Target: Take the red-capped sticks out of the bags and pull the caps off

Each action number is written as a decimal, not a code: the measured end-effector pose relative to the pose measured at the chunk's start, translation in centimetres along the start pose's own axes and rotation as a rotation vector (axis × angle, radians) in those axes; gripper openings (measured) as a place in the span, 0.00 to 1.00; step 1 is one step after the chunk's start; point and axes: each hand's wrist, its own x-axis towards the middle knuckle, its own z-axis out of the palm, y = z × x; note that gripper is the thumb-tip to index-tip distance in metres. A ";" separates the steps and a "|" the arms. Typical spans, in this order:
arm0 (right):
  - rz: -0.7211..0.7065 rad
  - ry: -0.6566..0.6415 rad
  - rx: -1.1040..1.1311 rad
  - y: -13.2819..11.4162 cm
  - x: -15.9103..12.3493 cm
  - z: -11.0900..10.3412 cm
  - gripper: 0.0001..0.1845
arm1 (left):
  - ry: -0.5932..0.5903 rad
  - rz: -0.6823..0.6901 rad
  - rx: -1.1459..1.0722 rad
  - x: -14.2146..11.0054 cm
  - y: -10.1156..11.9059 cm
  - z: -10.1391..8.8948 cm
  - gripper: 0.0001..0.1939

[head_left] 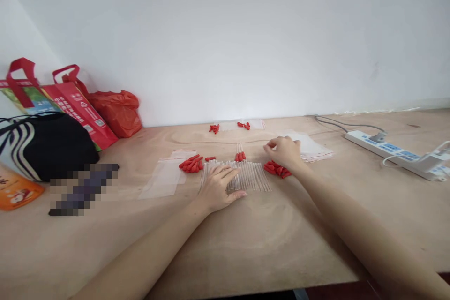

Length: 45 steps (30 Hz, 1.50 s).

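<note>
Thin clear glass tubes [255, 176] lie side by side in a row on the wooden table. My left hand [221, 187] rests palm down over the left part of that row, its fingers and thumb apart. Two or three tubes fitted with red rubber bulbs [240, 156] point away just beyond the row. To the right is a pile of loose red bulbs [277, 168]. Above and behind this pile, my right hand [284, 149] has its thumb and fingers drawn together; whatever may be between them is hidden. Another pile of red bulbs [191, 163] lies left of the row.
Clear plastic bags lie left [163, 178] and right [312, 146] of the tubes. Bagged red-bulbed droppers [242, 125] lie near the wall. A power strip [390, 150] stands at right. Shopping bags [80, 112], a black bag [59, 145] and an orange pack [19, 192] are at left.
</note>
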 end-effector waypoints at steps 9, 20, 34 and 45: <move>0.130 -0.233 -0.064 -6.4 1.9 4.1 0.13 | 0.078 -0.122 0.117 -1.0 -0.9 -1.9 0.26; 0.183 -0.389 -0.080 -7.0 2.7 3.2 0.11 | 0.111 -0.137 0.151 -0.9 -1.5 -2.1 0.19; -0.772 0.387 -0.091 -1.0 -7.7 1.5 0.13 | 0.239 0.113 0.329 -0.5 1.3 -1.0 0.14; -0.869 0.422 0.035 -1.8 -8.8 1.9 0.06 | 0.180 0.098 0.202 -0.7 1.9 0.0 0.07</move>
